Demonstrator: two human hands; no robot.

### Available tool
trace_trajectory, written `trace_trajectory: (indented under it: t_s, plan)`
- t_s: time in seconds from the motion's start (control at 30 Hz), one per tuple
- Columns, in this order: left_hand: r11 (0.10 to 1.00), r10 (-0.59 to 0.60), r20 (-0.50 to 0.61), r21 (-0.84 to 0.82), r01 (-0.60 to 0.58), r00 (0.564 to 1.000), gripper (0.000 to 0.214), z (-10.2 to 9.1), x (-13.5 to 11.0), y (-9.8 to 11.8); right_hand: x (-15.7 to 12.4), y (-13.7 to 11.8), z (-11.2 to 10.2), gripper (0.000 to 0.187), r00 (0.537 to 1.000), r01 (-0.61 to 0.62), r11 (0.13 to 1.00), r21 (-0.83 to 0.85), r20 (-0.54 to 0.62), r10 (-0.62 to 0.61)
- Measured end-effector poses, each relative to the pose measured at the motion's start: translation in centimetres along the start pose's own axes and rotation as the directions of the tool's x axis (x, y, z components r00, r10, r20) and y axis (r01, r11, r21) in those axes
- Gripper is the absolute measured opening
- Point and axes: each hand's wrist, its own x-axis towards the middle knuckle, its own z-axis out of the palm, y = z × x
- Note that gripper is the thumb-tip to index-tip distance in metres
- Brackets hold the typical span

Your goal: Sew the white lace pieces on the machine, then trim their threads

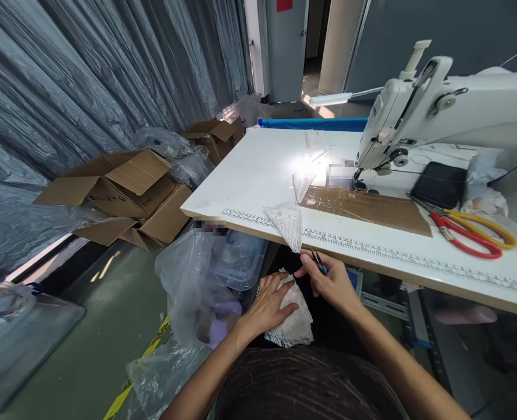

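Note:
My left hand [265, 306] lies on a small stack of white lace pieces [296, 326] on my lap, fingers spread and pressing lightly on it. In my right hand [331, 283] is a pair of small thread snips [322, 267], blades pointing up toward the table edge. The right thumb and fingertip are close to the tip of a lace piece [287, 221] that hangs over that edge; whether they pinch it, I cannot tell. More lace pieces [303, 185] trail in a chain from there across the tabletop, near the sewing machine [390, 116].
The white table [236, 169] has a printed ruler [372, 252] along its front. Red-and-yellow-handled scissors [471, 233] and a black flat item [439, 185] lie at right. Cardboard boxes [131, 181], a plastic bin [238, 256] and plastic bags [184, 274] stand at left.

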Motion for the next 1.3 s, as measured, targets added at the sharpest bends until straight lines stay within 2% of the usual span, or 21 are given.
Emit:
trace_trajectory:
  t_s: [0.07, 0.13, 0.2, 0.23, 0.27, 0.33, 0.37, 0.4, 0.43, 0.47, 0.53, 0.6, 0.67, 0.73, 0.8, 0.87, 1.0, 1.13, 1.3]
  plan:
    - [1.0, 0.014, 0.005, 0.003, -0.014, 1.0, 0.044, 0.2, -0.2, -0.2, 0.7, -1.2, 1.1, 0.052, 1.0, -0.001, 0.997, 0.074, -0.029, 0.003]
    - [0.996, -0.002, -0.035, -0.084, -0.001, 0.999, 0.045, -0.1, 0.0, -0.2, 0.8, -1.8, 2.1, 0.049, 0.995, 0.05, 0.994, 0.099, -0.095, -0.041]
    - [0.949, -0.032, -0.075, -0.314, 0.007, 0.997, 0.055, -0.9, 0.4, 0.0, 0.1, -1.9, 2.5, 0.043, 0.982, 0.145, 0.988, 0.058, -0.129, -0.137]
    - [0.876, -0.048, -0.075, -0.482, 0.006, 0.996, 0.061, -1.4, 0.7, 0.2, -0.5, -1.7, 2.6, 0.039, 0.975, 0.198, 0.98, 0.024, -0.109, -0.195]
    - [0.755, -0.055, -0.059, -0.656, 0.002, 0.997, 0.069, -2.0, 1.0, 0.5, -1.3, -1.5, 2.6, 0.034, 0.966, 0.252, 0.968, -0.011, -0.062, -0.252]
    - [0.408, -0.039, -0.01, -0.913, 0.007, 0.999, 0.085, -3.2, 1.7, 1.1, -3.4, -0.9, 2.4, 0.029, 0.935, 0.349, 0.935, -0.059, 0.092, -0.343]
    - [0.239, -0.022, 0.019, -0.971, 0.024, 1.0, 0.093, -3.7, 2.0, 1.4, -4.6, -0.6, 2.3, 0.026, 0.906, 0.403, 0.912, -0.076, 0.173, -0.386]
    - [0.106, -0.003, 0.048, -0.993, 0.048, 0.999, 0.099, -4.2, 2.3, 1.7, -5.7, -0.2, 2.2, 0.025, 0.866, 0.461, 0.883, -0.088, 0.259, -0.427]
    - [0.018, 0.012, 0.074, -0.997, 0.074, 0.997, 0.103, -4.6, 2.5, 1.9, -6.8, 0.1, 2.1, 0.024, 0.82, 0.521, 0.848, -0.097, 0.335, -0.465]
    - [-0.025, 0.023, 0.105, -0.994, 0.106, 0.994, 0.102, -4.9, 2.7, 2.1, -7.7, 0.4, 2.0, 0.023, 0.776, 0.568, 0.816, -0.107, 0.402, -0.487]
    - [-0.001, 0.022, 0.172, -0.985, 0.172, 0.985, 0.091, -5.5, 2.6, 2.3, -9.1, 1.0, 1.6, 0.021, 0.708, 0.626, 0.769, -0.129, 0.508, -0.491]
    - [0.109, -0.021, 0.23, -0.967, 0.231, 0.973, 0.073, -5.9, 2.3, 2.4, -9.7, 1.4, 0.9, 0.019, 0.693, 0.616, 0.775, -0.143, 0.566, -0.446]
    - [0.219, -0.101, 0.265, -0.934, 0.282, 0.959, 0.059, -6.3, 1.8, 2.5, -9.4, 1.6, 0.0, 0.014, 0.743, 0.523, 0.839, -0.152, 0.564, -0.361]
    - [0.28, -0.188, 0.267, -0.908, 0.312, 0.945, 0.053, -6.7, 1.4, 2.7, -8.3, 1.6, -0.8, 0.011, 0.832, 0.36, 0.917, -0.172, 0.503, -0.233]
    - [0.31, -0.263, 0.249, -0.893, 0.326, 0.932, 0.05, -6.9, 1.0, 2.8, -6.7, 1.5, -1.2, 0.023, 0.907, 0.207, 0.957, -0.203, 0.407, -0.11]
    - [0.334, -0.309, 0.233, -0.881, 0.335, 0.922, 0.044, -7.1, 0.9, 3.0, -4.9, 1.4, -1.2, 0.031, 0.938, 0.139, 0.965, -0.22, 0.343, -0.057]
    - [0.39, -0.315, 0.187, -0.868, 0.307, 0.93, 0.037, -7.4, 1.0, 3.1, -2.0, 1.3, -0.3, 0.052, 0.954, 0.152, 0.961, -0.23, 0.29, -0.082]
    - [0.426, -0.284, 0.156, -0.863, 0.27, 0.946, 0.037, -7.5, 1.2, 3.1, -0.9, 1.0, 0.4, 0.054, 0.934, 0.2, 0.95, -0.24, 0.341, -0.111]
    - [0.442, -0.29, 0.145, -0.857, 0.267, 0.946, 0.037, -7.6, 1.2, 2.9, -0.6, 0.4, 0.5, 0.054, 0.919, 0.22, 0.942, -0.252, 0.377, -0.114]
